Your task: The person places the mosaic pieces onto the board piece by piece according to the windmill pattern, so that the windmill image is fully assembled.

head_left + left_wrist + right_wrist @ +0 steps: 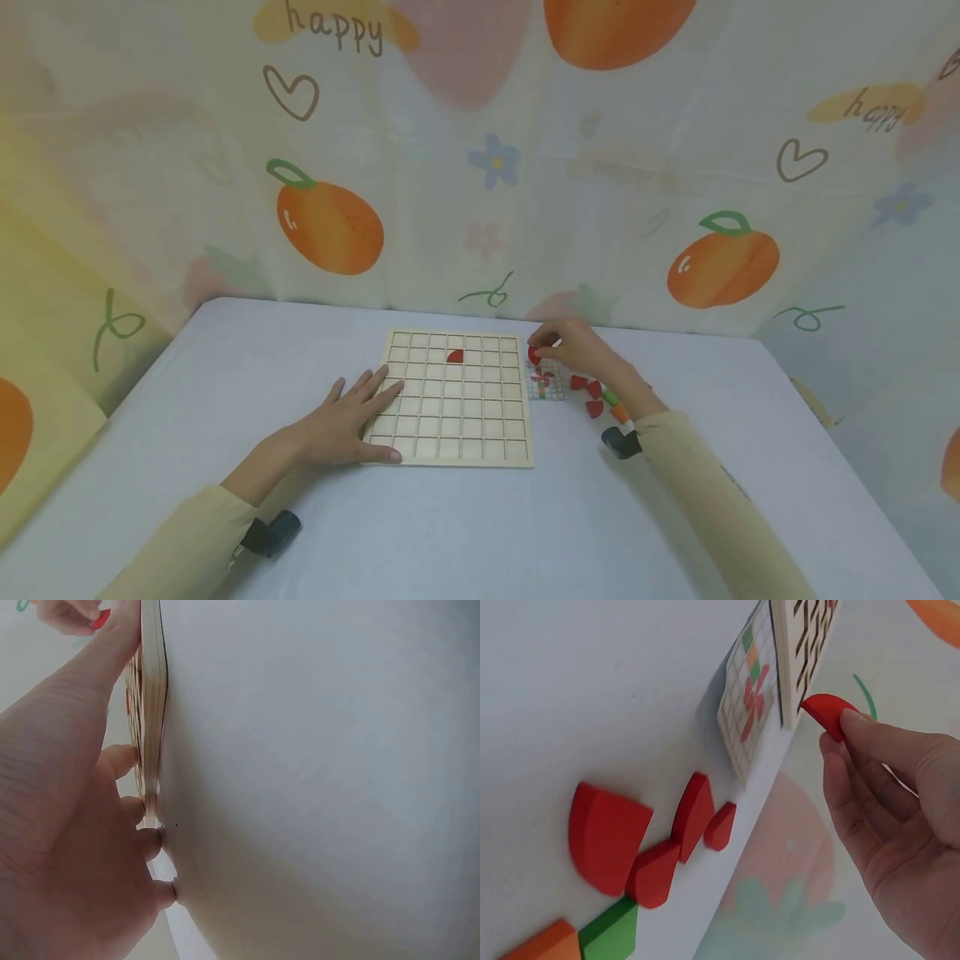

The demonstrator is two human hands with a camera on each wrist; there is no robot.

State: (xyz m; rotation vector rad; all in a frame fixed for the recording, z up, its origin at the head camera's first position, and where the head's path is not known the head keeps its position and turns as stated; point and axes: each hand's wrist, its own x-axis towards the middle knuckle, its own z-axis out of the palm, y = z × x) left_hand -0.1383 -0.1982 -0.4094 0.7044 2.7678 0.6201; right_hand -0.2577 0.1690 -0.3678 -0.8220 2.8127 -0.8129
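Observation:
A square wooden grid board (450, 408) lies on the white table, with one red quarter-circle piece (455, 357) in a cell of its second row. My left hand (341, 425) rests spread over the board's left edge, thumb near the front corner. My right hand (577, 346) pinches another red quarter-circle piece (829, 712) between thumb and fingers, raised beside the board's far right corner. Below that hand lies a pattern card (754, 697) with a red pinwheel-like flower and a green and orange stem on a grid.
Right of the card lie several loose red pieces (607, 836), a green piece (611, 930) and an orange piece (544, 945). A printed cloth (480, 208) with oranges hangs behind the table (480, 533). Each wrist carries a small black camera (621, 442).

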